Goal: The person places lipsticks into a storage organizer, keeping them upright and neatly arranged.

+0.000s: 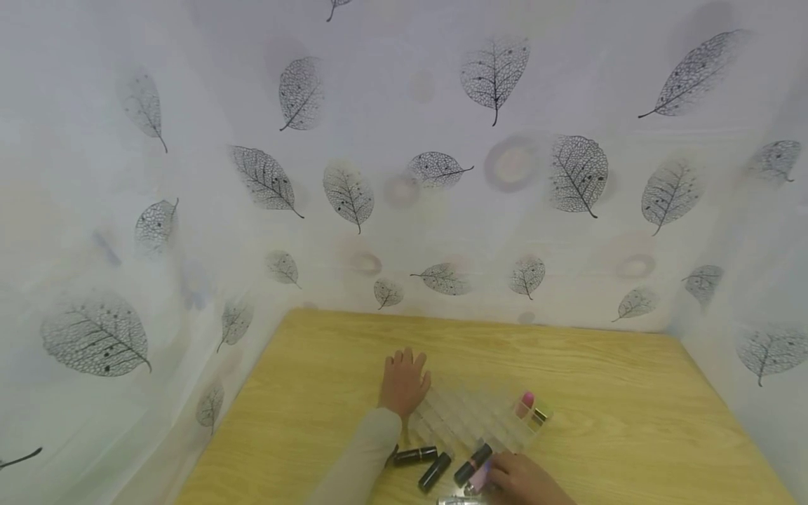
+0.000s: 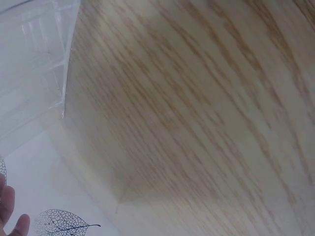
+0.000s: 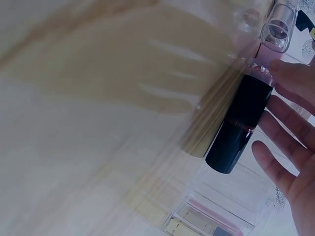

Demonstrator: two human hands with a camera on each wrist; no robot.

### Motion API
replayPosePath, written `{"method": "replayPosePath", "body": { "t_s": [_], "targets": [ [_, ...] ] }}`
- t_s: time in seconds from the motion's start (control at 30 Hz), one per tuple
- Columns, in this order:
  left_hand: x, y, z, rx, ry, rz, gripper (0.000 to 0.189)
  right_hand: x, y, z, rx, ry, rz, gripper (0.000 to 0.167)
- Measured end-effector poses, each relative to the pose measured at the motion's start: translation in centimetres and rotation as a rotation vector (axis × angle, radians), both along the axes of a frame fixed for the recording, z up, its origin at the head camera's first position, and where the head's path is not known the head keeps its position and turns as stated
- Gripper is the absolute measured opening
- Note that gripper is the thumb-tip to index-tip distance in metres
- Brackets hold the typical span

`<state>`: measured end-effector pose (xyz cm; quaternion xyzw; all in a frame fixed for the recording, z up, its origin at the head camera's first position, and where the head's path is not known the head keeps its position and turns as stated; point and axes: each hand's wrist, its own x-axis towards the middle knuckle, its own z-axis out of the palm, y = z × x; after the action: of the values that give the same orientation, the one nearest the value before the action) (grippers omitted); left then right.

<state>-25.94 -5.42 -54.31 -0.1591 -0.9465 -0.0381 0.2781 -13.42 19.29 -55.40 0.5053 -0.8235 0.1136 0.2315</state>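
My left hand (image 1: 404, 384), fingers spread, lies at the left end of a clear plastic lipstick organizer (image 1: 473, 417); its fingertips also show at the lower left of the left wrist view. At the front of the organizer, my right hand (image 1: 524, 478) pinches a pink lipstick tube (image 1: 479, 480) between thumb and finger, the other fingers loosely bent. Right beside that tube lies a black lipstick (image 1: 473, 465), also near the fingers in the right wrist view (image 3: 239, 123). Two more black lipsticks (image 1: 414, 456) (image 1: 434, 472) rest on the table to the left.
A bright pink lipstick (image 1: 525, 404) and a dark tube with a gold band (image 1: 539, 418) stand in the organizer's right end. A silvery clear tube (image 1: 459, 501) lies at the bottom edge of the head view. Leaf-printed sheeting (image 1: 404, 238) surrounds the wooden table (image 1: 631, 407).
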Motion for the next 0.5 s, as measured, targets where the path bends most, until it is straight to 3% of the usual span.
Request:
{"method": "replayPosePath", "body": {
  "t_s": [0.27, 0.5],
  "targets": [
    [-0.15, 0.03, -0.36, 0.017, 0.023, -0.002, 0.025, -0.13, 0.46, -0.06, 0.042, 0.01, 0.025, 0.029],
    [-0.4, 0.0, -0.81, 0.011, 0.01, 0.002, 0.023, -0.05, 0.66, 0.09, 0.066, -0.052, 0.015, 0.029]
  ]
}}
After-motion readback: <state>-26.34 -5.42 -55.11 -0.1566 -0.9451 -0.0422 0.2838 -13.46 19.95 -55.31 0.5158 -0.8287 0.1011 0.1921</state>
